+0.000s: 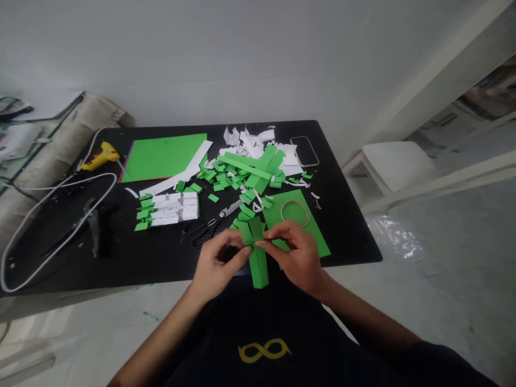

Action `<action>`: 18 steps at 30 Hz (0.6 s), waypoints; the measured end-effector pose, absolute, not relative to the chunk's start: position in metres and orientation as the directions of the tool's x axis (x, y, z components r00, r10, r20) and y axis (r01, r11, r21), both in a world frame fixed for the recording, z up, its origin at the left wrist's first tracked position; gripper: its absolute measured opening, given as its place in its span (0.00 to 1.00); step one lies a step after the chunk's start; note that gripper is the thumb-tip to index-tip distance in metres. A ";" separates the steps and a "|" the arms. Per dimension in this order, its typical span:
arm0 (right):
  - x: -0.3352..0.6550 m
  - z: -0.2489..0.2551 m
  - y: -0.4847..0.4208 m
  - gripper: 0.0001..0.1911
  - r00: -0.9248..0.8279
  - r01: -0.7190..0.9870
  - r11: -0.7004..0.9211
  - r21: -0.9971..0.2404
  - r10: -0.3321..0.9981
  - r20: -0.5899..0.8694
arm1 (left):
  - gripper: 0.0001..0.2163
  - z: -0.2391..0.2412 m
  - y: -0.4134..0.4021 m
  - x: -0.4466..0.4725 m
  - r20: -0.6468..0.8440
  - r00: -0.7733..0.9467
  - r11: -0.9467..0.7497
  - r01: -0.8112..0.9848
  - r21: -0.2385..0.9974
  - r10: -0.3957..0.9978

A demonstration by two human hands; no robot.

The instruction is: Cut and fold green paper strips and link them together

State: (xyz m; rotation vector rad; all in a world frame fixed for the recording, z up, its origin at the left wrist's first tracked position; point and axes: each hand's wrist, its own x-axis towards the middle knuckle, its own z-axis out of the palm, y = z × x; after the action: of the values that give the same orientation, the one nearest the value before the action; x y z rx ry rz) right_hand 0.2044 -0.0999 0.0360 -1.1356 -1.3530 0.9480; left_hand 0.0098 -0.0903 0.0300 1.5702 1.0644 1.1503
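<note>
A folded green paper strip (258, 267) is held between both hands close to my body, at the table's front edge. My left hand (217, 263) pinches its left side with thumb and forefinger. On the other side, my right hand (296, 255) grips the same strip, fingertips pressed near its middle. Flaps of green paper stand up above the fingers. Just beyond lie scissors (221, 214) with dark handles, and a green sheet (316, 228) carrying a round tape ring (283, 207). Small green folded pieces (220, 185) are heaped farther back.
White paper scraps (231, 137) lie at the back. A phone-shaped frame (317, 156) rests at the back right. Leftward are stacked green sheets (165, 156), a white-and-green folded paper block (173, 209), a yellow glue gun (102, 156), pliers (93, 228) and a looping white cable (24, 286).
</note>
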 end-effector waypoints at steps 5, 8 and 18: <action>0.205 0.039 -0.100 0.08 0.038 0.131 0.236 -0.963 0.969 0.243 | 0.09 0.029 -0.094 0.012 0.329 0.105 -0.342 0.138 0.930 0.938; 0.205 0.042 -0.099 0.07 0.045 0.125 0.260 -0.957 0.963 0.267 | 0.13 0.026 -0.096 0.014 0.387 0.037 -0.388 0.113 0.915 0.921; 0.205 0.050 -0.101 0.06 0.049 0.259 0.330 -0.908 0.934 0.354 | 0.12 0.042 -0.091 0.009 0.565 0.166 -0.587 0.303 0.751 0.808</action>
State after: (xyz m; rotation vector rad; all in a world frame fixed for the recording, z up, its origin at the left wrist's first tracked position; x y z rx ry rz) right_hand 0.2053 -0.1014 0.0496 -1.1562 -1.4611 0.7485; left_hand 0.0088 -0.0905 0.0417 1.9778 1.0491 1.4183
